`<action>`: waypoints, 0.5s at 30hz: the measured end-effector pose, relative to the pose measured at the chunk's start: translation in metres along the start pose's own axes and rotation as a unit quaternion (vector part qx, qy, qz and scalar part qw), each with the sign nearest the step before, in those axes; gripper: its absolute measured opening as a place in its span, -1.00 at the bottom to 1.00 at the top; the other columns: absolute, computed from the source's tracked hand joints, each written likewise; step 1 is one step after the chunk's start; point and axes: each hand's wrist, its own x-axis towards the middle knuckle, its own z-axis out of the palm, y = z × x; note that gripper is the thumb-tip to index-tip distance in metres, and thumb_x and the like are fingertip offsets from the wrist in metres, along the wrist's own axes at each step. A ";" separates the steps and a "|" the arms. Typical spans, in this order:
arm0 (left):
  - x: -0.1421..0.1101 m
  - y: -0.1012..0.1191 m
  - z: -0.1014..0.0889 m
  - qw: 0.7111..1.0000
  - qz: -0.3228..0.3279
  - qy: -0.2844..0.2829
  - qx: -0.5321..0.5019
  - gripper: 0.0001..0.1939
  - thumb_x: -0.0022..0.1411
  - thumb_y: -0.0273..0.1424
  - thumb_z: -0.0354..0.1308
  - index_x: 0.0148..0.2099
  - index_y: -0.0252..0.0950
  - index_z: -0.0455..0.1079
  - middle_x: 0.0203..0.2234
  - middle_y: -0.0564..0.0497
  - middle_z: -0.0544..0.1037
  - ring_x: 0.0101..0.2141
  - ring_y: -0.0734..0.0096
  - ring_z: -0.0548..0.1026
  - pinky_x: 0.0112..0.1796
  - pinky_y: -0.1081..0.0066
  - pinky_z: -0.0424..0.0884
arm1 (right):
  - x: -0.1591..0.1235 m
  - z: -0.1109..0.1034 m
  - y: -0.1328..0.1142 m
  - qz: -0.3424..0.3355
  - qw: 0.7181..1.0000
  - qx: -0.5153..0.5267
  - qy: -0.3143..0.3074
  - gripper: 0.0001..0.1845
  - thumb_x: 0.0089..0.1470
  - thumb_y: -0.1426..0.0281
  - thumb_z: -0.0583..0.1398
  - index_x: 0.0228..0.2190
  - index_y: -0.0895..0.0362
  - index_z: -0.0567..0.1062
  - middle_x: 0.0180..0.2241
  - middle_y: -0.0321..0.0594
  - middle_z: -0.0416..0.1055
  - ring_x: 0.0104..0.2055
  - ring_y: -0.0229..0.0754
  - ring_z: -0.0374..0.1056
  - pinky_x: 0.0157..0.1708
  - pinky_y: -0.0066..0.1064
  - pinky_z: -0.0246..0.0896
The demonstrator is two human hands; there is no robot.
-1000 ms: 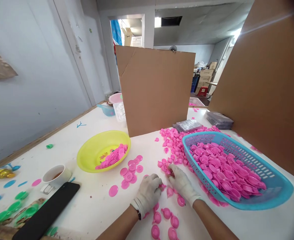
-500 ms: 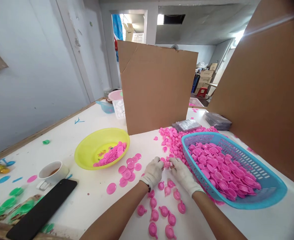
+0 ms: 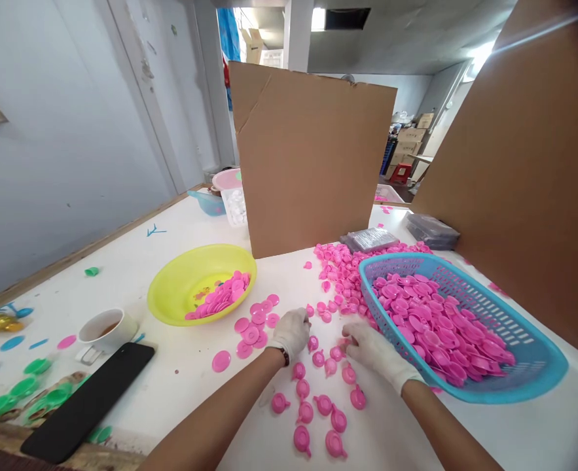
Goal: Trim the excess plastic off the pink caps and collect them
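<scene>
Both hands wear white gloves and rest on the white table (image 3: 180, 392). My left hand (image 3: 291, 331) is curled with its fingers pressed down among small pink plastic pieces (image 3: 318, 405) scattered in front of me. My right hand (image 3: 371, 348) lies beside the blue basket (image 3: 524, 366), fingers bent over a pink piece at its tips. The basket holds several pink caps (image 3: 426, 327). Flat pink discs (image 3: 254, 330) lie just left of my left hand, and a yellow bowl (image 3: 180, 288) with more discs stands beyond them.
A heap of pink pieces (image 3: 340, 268) sits behind the hands. Cardboard sheets (image 3: 313, 157) stand at the back and right. A black phone (image 3: 87, 409), a white cup (image 3: 105, 330) and green caps (image 3: 18, 396) lie at the left. Wrapped packs (image 3: 370, 239) rest behind the basket.
Both hands reached forward to the heap, then drew back toward me. They have moved apart, and more pink pieces now lie spread in front of me.
</scene>
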 end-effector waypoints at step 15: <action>-0.047 -0.018 -0.024 0.982 0.110 0.035 0.149 -0.79 0.13 -0.50 -0.06 -0.18 -0.26 0.33 -0.28 -0.03 0.42 -0.27 0.36 0.38 -0.28 0.40 0.28 | 0.005 -0.011 -0.045 -0.036 0.996 -0.077 0.036 -0.73 0.10 0.48 0.02 -0.21 0.13 0.46 -0.17 -0.11 0.35 -0.13 -0.14 0.26 -0.14 -0.39 0.08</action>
